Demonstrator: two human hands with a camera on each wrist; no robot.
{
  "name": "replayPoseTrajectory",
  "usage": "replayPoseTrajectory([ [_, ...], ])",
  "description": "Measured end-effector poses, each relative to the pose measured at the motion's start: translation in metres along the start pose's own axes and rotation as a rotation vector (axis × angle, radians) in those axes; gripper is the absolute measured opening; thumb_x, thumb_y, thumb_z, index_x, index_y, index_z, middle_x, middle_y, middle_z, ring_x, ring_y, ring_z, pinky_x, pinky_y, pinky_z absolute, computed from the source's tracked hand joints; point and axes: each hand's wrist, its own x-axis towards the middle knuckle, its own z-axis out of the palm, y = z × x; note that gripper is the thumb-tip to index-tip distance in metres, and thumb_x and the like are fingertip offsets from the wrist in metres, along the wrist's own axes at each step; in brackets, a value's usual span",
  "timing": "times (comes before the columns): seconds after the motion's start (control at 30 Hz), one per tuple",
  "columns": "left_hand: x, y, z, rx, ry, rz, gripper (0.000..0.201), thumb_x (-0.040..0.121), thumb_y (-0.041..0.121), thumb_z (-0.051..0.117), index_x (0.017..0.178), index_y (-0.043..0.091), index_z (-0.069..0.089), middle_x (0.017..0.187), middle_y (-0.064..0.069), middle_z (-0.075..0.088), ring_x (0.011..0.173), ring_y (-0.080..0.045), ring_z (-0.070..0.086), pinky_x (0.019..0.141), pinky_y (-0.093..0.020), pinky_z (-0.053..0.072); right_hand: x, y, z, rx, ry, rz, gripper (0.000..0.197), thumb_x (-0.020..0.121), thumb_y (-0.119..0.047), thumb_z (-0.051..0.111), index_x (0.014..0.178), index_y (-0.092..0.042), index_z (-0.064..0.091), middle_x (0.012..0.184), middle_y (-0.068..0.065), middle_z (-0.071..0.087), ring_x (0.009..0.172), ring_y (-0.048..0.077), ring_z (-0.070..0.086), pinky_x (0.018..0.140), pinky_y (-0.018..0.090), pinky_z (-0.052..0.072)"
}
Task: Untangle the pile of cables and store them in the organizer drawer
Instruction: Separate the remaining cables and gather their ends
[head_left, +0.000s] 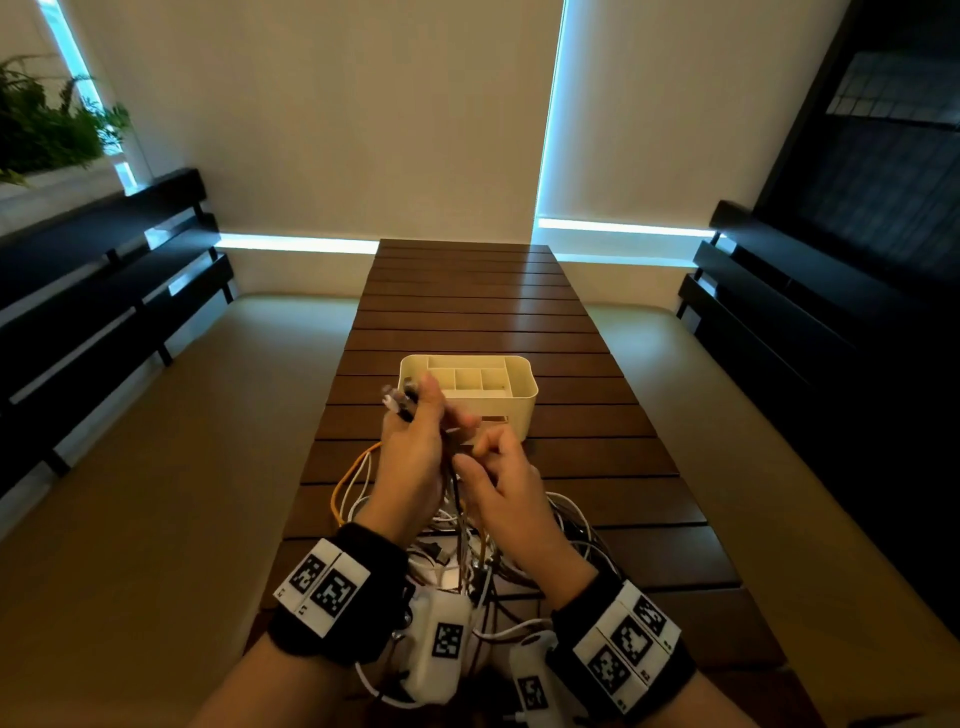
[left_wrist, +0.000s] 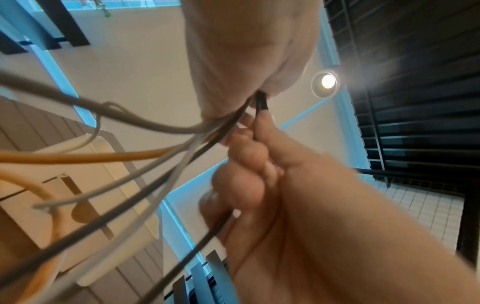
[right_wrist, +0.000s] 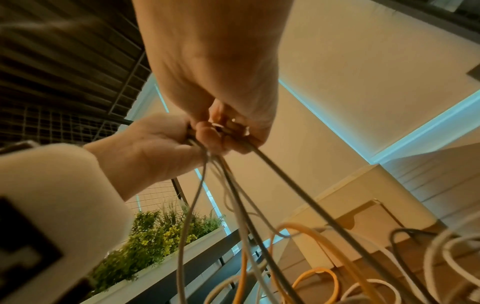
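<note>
Presently, my left hand (head_left: 410, 457) grips a bundle of cables (right_wrist: 233, 185) by the plug ends, strands running straight down to the pile (head_left: 467, 551) at the table's (head_left: 467, 312) near edge, my right hand (head_left: 511, 499) pinching one dark cable (left_wrist: 182, 257) just beside it, the organizer (head_left: 514, 410) directly beyond both.

Counts as I read them from remote feed. Hands: two, left hand (head_left: 410, 457) and right hand (head_left: 506, 486). Organizer drawer (head_left: 511, 410): one, cream; I make out three small compartments in row plus longer ones, total unclear. Cable pile (head_left: 467, 545): one tangle; strand total I cannot count. Orange cable (head_left: 345, 480): at least one; white and dark strands: several each. Wrist bands with square markers: two. Tabletop (head_left: 467, 312): one. Planter greenery (head_left: 47, 124): one.
</note>
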Motion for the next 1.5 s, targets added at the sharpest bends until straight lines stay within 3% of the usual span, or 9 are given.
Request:
replayPoseTrajectory([
  [0.2, 0.008, 0.034, -0.019, -0.161, -0.016, 0.186, 0.045, 0.099, 0.041, 0.034, 0.059, 0.019, 0.038, 0.042, 0.009, 0.032, 0.035, -0.004, 0.025, 0.037, -0.019, 0.019, -0.006, 0.012, -0.025, -0.164, -0.243, 0.019, 0.023, 0.094, -0.023, 0.050, 0.073, -0.032, 0.057, 0.064, -0.003, 0.058, 0.058, 0.004, 0.050, 0.057, 0.021, 0.040],
  [0.37, 0.015, 0.076, -0.035, -0.185, 0.106, 0.334, 0.045, 0.101, 0.041, 0.035, 0.059, 0.023, 0.038, 0.042, 0.010, 0.031, 0.037, -0.005, 0.022, 0.042, -0.023, 0.015, -0.004, 0.030, -0.067, -0.231, -0.369, 0.200, 0.021, 0.094, -0.021, 0.050, 0.075, -0.024, 0.057, 0.060, -0.012, 0.056, 0.052, -0.005, 0.049, 0.053, 0.010, 0.038],
  [0.57, 0.032, 0.094, -0.062, -0.254, 0.315, 0.430, 0.038, 0.098, 0.041, 0.045, 0.063, 0.024, 0.041, 0.047, 0.010, 0.032, 0.043, -0.006, 0.021, 0.041, -0.021, 0.018, 0.002, 0.062, -0.096, -0.398, -0.266, 0.257, 0.023, 0.093, -0.024, 0.052, 0.070, -0.027, 0.055, 0.058, -0.010, 0.051, 0.050, -0.002, 0.046, 0.060, 0.023, 0.040],
  [0.73, 0.017, 0.028, -0.043, 0.632, -0.126, 0.227, 0.010, 0.079, 0.032, 0.068, 0.072, 0.025, 0.064, 0.072, 0.010, 0.067, 0.073, -0.008, 0.064, 0.072, -0.026, 0.051, 0.014, 0.039, -0.074, -0.361, -0.202, 0.087, 0.019, 0.093, -0.021, 0.053, 0.075, -0.024, 0.056, 0.068, -0.009, 0.053, 0.058, -0.003, 0.048, 0.058, 0.013, 0.039],
  [0.87, 0.006, -0.014, -0.024, 0.916, -0.403, 0.033, 0.019, 0.080, 0.032, 0.072, 0.098, 0.031, 0.069, 0.096, 0.010, 0.070, 0.091, -0.002, 0.064, 0.083, -0.023, 0.053, 0.015, 0.028, -0.057, -0.372, -0.213, -0.030, 0.016, 0.093, -0.020, 0.053, 0.086, -0.009, 0.061, 0.080, -0.001, 0.062, 0.068, 0.004, 0.053, 0.062, 0.014, 0.039],
  [0.97, 0.003, -0.020, -0.013, 1.047, -0.345, 0.045, 0.019, 0.087, 0.037, 0.064, 0.080, 0.019, 0.068, 0.072, 0.005, 0.063, 0.070, -0.007, 0.058, 0.064, -0.023, 0.046, 0.014, 0.027, -0.054, -0.319, -0.113, -0.039, 0.015, 0.094, -0.017, 0.052, 0.086, -0.009, 0.062, 0.079, 0.006, 0.064, 0.069, 0.011, 0.056, 0.061, 0.021, 0.042],
  [1.1, -0.002, -0.005, -0.004, 0.818, -0.207, 0.073, 0.025, 0.086, 0.036, 0.063, 0.079, 0.013, 0.065, 0.078, -0.004, 0.066, 0.076, -0.018, 0.062, 0.074, -0.043, 0.052, 0.010, 0.028, -0.054, -0.187, -0.156, 0.047, 0.022, 0.095, -0.015, 0.049, 0.075, -0.021, 0.055, 0.062, -0.009, 0.052, 0.052, 0.000, 0.047, 0.052, 0.013, 0.037],
  [1.37, 0.006, 0.086, -0.007, -0.129, 0.129, 0.229, 0.025, 0.093, 0.029, 0.053, 0.069, 0.020, 0.055, 0.048, 0.010, 0.051, 0.039, -0.001, 0.037, 0.040, -0.014, 0.029, -0.007, 0.084, -0.059, -0.273, -0.226, 0.229, 0.027, 0.096, -0.019, 0.046, 0.070, -0.022, 0.052, 0.053, -0.003, 0.050, 0.047, 0.007, 0.047, 0.055, 0.022, 0.040],
  [1.5, 0.016, 0.077, -0.022, 0.355, 0.210, 0.199, 0.019, 0.090, 0.030, 0.060, 0.074, 0.020, 0.064, 0.065, 0.007, 0.060, 0.053, -0.002, 0.050, 0.058, -0.023, 0.042, -0.001, 0.084, -0.067, -0.369, -0.201, 0.258, 0.030, 0.097, -0.020, 0.045, 0.068, -0.024, 0.051, 0.055, -0.003, 0.052, 0.048, 0.007, 0.050, 0.055, 0.021, 0.041],
])
